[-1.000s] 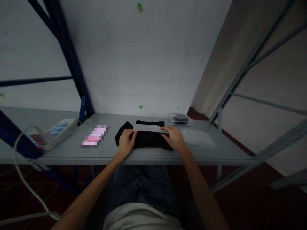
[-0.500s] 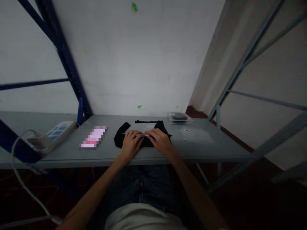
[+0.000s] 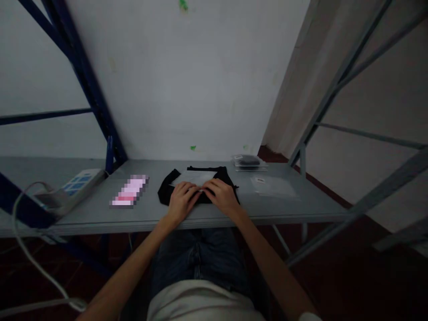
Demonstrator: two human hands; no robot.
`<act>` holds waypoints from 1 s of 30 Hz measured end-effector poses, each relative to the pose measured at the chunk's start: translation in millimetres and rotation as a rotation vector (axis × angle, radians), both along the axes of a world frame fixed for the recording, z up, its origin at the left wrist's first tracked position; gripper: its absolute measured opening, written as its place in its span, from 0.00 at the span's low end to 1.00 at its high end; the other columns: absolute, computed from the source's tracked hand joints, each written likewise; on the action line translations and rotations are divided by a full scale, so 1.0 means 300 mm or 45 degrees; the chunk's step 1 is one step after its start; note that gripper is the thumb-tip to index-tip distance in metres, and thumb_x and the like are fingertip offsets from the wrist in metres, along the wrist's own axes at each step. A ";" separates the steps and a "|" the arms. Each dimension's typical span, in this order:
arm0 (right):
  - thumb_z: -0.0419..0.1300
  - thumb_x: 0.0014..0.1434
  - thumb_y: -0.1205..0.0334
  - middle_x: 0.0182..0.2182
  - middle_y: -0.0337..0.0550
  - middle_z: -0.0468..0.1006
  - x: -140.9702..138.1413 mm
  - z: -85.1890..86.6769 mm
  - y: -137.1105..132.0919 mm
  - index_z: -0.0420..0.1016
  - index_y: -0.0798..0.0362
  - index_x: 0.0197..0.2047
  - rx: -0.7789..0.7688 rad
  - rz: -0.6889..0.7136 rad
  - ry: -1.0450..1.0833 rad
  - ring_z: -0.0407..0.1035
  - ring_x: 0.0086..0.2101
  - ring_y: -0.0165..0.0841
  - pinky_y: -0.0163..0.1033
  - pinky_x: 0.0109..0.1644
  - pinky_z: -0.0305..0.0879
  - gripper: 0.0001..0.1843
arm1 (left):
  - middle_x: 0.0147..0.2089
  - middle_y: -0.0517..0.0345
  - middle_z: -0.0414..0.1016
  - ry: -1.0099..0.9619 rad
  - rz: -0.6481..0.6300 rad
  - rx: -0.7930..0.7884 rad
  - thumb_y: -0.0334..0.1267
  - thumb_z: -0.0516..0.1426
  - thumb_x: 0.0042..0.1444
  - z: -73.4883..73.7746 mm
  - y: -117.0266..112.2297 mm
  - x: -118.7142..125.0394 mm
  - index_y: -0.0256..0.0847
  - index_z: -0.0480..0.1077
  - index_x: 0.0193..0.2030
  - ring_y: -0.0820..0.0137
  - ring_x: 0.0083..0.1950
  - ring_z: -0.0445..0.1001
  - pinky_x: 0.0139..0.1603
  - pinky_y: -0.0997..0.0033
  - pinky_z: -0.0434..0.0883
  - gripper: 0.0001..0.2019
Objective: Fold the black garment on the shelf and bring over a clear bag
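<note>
A black folded garment (image 3: 167,189) lies on the grey metal shelf (image 3: 207,211) in front of me, with a white card or paper (image 3: 194,177) on top of it. My left hand (image 3: 180,200) and my right hand (image 3: 223,196) sit side by side on the garment's near part. Their fingertips meet at the near edge of the white paper and seem to pinch it and the cloth. What lies under the hands is hidden.
A white power strip (image 3: 72,189) with a cable lies at the left, and a pink blurred flat item (image 3: 129,191) sits beside the garment. Clear plastic bags (image 3: 274,186) lie at the right, with packed dark items (image 3: 249,162) behind. Blue and grey rack posts flank the shelf.
My right hand slid left from the garment's right end to the middle, meeting the left hand. The garment is now bunched narrower under the white paper.
</note>
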State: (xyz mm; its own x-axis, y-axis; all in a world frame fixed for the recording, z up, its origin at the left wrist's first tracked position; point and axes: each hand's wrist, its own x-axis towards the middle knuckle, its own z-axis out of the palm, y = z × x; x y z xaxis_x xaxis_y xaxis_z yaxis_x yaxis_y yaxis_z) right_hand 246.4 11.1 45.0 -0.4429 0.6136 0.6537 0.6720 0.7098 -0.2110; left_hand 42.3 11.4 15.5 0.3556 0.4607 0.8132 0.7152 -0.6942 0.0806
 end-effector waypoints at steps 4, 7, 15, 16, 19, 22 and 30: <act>0.59 0.71 0.63 0.42 0.43 0.82 -0.007 0.005 -0.002 0.78 0.49 0.43 0.063 0.013 0.028 0.73 0.44 0.36 0.38 0.50 0.67 0.06 | 0.44 0.52 0.81 0.011 0.037 0.092 0.38 0.57 0.69 0.001 0.001 -0.007 0.42 0.77 0.48 0.61 0.48 0.73 0.51 0.59 0.69 0.07; 0.57 0.72 0.64 0.40 0.43 0.81 0.010 0.019 0.004 0.76 0.49 0.42 0.089 -0.033 0.052 0.73 0.44 0.36 0.38 0.50 0.66 0.08 | 0.43 0.52 0.81 -0.021 0.124 0.079 0.38 0.58 0.68 0.001 0.002 -0.013 0.43 0.77 0.45 0.61 0.48 0.73 0.52 0.58 0.67 0.06; 0.53 0.72 0.60 0.40 0.46 0.77 0.238 0.077 0.062 0.73 0.50 0.42 0.144 -0.287 0.324 0.72 0.43 0.39 0.41 0.49 0.68 0.09 | 0.44 0.50 0.78 -0.219 0.334 -0.040 0.39 0.56 0.69 0.004 0.002 -0.022 0.41 0.74 0.43 0.58 0.49 0.72 0.52 0.58 0.67 0.07; 0.53 0.72 0.59 0.40 0.47 0.77 0.263 0.079 0.069 0.73 0.50 0.42 0.143 -0.311 0.346 0.72 0.43 0.40 0.41 0.49 0.68 0.09 | 0.45 0.50 0.78 -0.217 0.342 -0.058 0.39 0.55 0.69 0.004 0.003 -0.023 0.41 0.73 0.43 0.58 0.49 0.72 0.52 0.57 0.67 0.07; 0.53 0.71 0.59 0.41 0.48 0.77 0.301 0.082 0.082 0.72 0.50 0.43 0.120 -0.332 0.372 0.72 0.44 0.41 0.42 0.50 0.68 0.09 | 0.45 0.51 0.76 -0.227 0.318 -0.107 0.40 0.55 0.69 0.004 0.005 -0.022 0.42 0.72 0.44 0.59 0.50 0.72 0.52 0.58 0.69 0.07; 0.52 0.71 0.60 0.43 0.49 0.78 0.288 0.079 0.086 0.73 0.50 0.45 0.043 -0.310 0.343 0.73 0.46 0.41 0.42 0.51 0.68 0.09 | 0.47 0.51 0.74 -0.284 0.231 -0.163 0.40 0.54 0.70 0.004 0.006 -0.019 0.43 0.71 0.45 0.61 0.51 0.73 0.55 0.60 0.70 0.06; 0.53 0.70 0.65 0.44 0.45 0.79 0.185 0.042 0.077 0.75 0.49 0.45 -0.177 -0.117 0.205 0.73 0.45 0.37 0.40 0.51 0.68 0.09 | 0.42 0.56 0.73 -0.132 0.063 -0.362 0.43 0.54 0.70 -0.012 0.016 -0.018 0.43 0.71 0.43 0.66 0.43 0.74 0.46 0.67 0.72 0.08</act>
State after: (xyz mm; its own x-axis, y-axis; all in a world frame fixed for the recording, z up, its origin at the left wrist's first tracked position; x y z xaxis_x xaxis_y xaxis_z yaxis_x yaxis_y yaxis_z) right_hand 301.9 34.3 57.7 -0.2778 0.7358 0.6176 0.6825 0.6036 -0.4121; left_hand 36.8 16.3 12.0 0.2490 0.6898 0.6799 0.7254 -0.5979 0.3410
